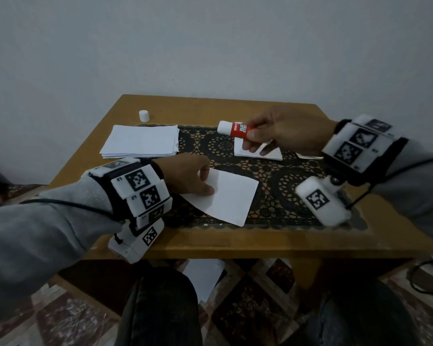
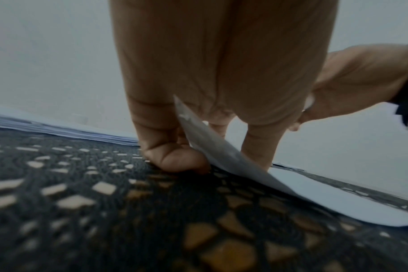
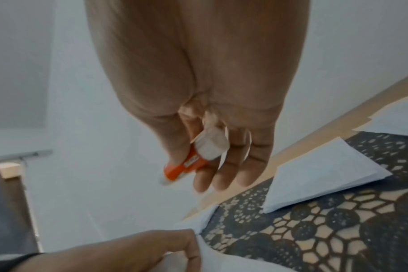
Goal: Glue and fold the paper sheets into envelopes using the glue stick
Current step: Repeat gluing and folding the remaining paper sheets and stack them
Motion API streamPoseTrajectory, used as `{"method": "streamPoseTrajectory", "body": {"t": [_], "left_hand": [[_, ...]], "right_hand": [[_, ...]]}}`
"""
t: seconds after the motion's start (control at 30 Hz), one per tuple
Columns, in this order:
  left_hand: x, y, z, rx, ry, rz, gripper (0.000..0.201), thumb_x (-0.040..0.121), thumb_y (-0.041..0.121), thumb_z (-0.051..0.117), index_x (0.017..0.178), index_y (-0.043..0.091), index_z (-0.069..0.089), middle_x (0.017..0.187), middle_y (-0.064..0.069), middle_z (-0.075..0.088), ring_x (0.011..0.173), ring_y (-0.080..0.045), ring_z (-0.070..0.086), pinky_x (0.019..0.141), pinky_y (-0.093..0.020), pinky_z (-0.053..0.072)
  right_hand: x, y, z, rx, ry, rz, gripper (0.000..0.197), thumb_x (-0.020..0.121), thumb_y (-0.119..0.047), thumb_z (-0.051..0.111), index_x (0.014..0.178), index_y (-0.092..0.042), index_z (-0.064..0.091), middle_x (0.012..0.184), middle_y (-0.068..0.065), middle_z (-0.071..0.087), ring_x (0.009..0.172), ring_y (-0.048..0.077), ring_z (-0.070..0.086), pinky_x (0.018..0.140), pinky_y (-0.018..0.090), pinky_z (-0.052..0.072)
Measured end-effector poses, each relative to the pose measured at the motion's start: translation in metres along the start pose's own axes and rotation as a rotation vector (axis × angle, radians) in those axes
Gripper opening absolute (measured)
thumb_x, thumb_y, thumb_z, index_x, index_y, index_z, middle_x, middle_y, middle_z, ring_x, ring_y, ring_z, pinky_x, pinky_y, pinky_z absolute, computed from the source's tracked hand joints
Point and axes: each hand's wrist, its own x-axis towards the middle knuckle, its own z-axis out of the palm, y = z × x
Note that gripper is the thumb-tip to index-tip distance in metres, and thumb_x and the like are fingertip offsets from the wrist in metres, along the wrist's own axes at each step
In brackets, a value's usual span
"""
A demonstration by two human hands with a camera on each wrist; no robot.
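Observation:
A single white sheet (image 1: 229, 196) lies on the black lace mat (image 1: 285, 181). My left hand (image 1: 208, 182) pinches its left edge between thumb and fingers. In the left wrist view that sheet edge (image 2: 212, 145) is lifted off the mat inside the left hand (image 2: 217, 156). My right hand (image 1: 250, 138) holds a red and white glue stick (image 1: 235, 128) above the mat at the back right, its white end pointing left. The right wrist view shows the glue stick (image 3: 189, 163) gripped between the thumb and fingers of my right hand (image 3: 198, 165).
A stack of white sheets (image 1: 140, 142) lies at the back left, with a small white cap (image 1: 143, 115) standing behind it. Folded paper pieces (image 1: 273, 153) lie under my right hand. The wooden table (image 1: 210, 242) stands against a wall; my knees are below its front edge.

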Motion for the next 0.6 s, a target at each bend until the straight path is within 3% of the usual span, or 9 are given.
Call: {"method": "streamPoseTrajectory", "body": {"t": [0.07,0.13,0.2,0.3,0.43,0.5,0.6], "left_hand": [[0.0,-0.002,-0.002,-0.016,-0.02,-0.001,0.029,0.086,0.042,0.065,0.103,0.021,0.054,0.108,0.002,0.051,0.096,-0.016,0.047,0.076,-0.028,0.038],[-0.001,-0.005,-0.007,-0.053,-0.051,0.001,0.022,0.088,0.038,0.064,0.102,0.024,0.055,0.109,0.002,0.052,0.096,-0.017,0.048,0.077,-0.029,0.038],[0.0,-0.008,-0.012,-0.079,-0.072,0.017,0.013,0.091,0.032,0.06,0.101,0.026,0.056,0.112,0.002,0.054,0.097,-0.018,0.051,0.078,-0.029,0.041],[0.001,-0.013,-0.015,-0.11,-0.089,0.042,0.012,0.093,0.023,0.055,0.104,0.027,0.057,0.118,0.002,0.054,0.098,-0.017,0.052,0.076,-0.026,0.043],[0.002,-0.017,-0.015,-0.127,-0.104,0.053,0.012,0.093,0.023,0.055,0.102,0.03,0.056,0.133,0.002,0.05,0.111,-0.017,0.05,0.089,-0.029,0.043],[0.003,-0.018,-0.015,-0.142,-0.103,0.066,0.01,0.093,0.023,0.055,0.1,0.03,0.056,0.12,0.005,0.055,0.095,-0.009,0.052,0.077,-0.022,0.043],[0.006,-0.017,-0.015,-0.146,-0.093,0.08,0.009,0.093,0.021,0.054,0.099,0.028,0.056,0.093,0.012,0.051,0.075,-0.004,0.046,0.059,-0.016,0.032]], "right_hand": [[0.026,0.006,0.004,0.03,0.091,0.045,0.007,0.098,-0.013,0.05,0.099,-0.014,0.057,0.098,0.008,0.072,0.092,0.02,0.066,0.09,0.044,0.053],[0.056,0.01,0.006,0.036,0.194,0.077,0.004,0.097,-0.018,0.053,0.1,-0.018,0.052,0.1,0.009,0.072,0.092,0.021,0.069,0.089,0.044,0.055],[0.086,0.013,0.006,-0.003,0.32,0.101,0.022,0.092,-0.025,0.061,0.108,-0.013,0.052,0.104,0.011,0.069,0.093,0.024,0.069,0.086,0.042,0.056],[0.122,0.014,0.003,-0.133,0.466,0.09,0.032,0.081,-0.031,0.074,0.104,-0.017,0.055,0.103,0.003,0.065,0.092,0.022,0.065,0.083,0.038,0.053],[0.153,0.018,0.0,-0.224,0.49,0.174,0.036,0.074,-0.024,0.081,0.104,-0.015,0.063,0.098,0.002,0.068,0.087,0.019,0.066,0.081,0.034,0.054],[0.166,0.022,0.002,-0.3,0.475,0.202,0.04,0.07,-0.021,0.084,0.104,-0.011,0.066,0.097,0.004,0.069,0.086,0.02,0.067,0.078,0.033,0.054],[0.178,0.026,0.004,-0.373,0.443,0.239,0.043,0.064,-0.024,0.086,0.1,-0.011,0.066,0.094,0.003,0.069,0.081,0.019,0.063,0.065,0.027,0.047]]}}
